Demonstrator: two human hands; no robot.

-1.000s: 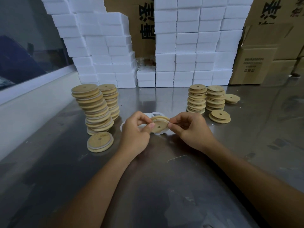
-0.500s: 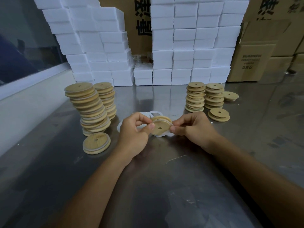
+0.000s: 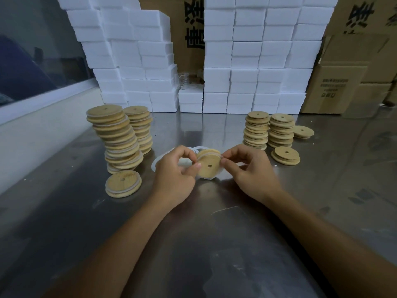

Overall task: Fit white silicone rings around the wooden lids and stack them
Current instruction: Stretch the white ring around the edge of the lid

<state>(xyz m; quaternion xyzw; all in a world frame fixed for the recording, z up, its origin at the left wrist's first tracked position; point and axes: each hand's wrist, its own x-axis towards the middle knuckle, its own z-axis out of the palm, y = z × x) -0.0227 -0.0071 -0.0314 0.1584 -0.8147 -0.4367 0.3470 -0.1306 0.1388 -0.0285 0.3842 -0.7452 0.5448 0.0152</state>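
A round wooden lid with a centre hole is held tilted above the steel table, a white silicone ring partly seated round its rim. My left hand pinches the lid's left edge and my right hand pinches the ring at its right edge. Loose white rings lie on the table behind my hands, partly hidden. A tall leaning stack of ringed lids stands at the left, a second stack behind it, and one ringed lid lies in front.
Two stacks of bare lids stand at the right, with a pair of lids in front and one beside them. White foam boxes and cardboard cartons wall off the back. A white ledge runs along the left.
The lid has stayed between both hands while the fingers worked the ring round its rim. The view shifted a little; nothing else on the table moved.
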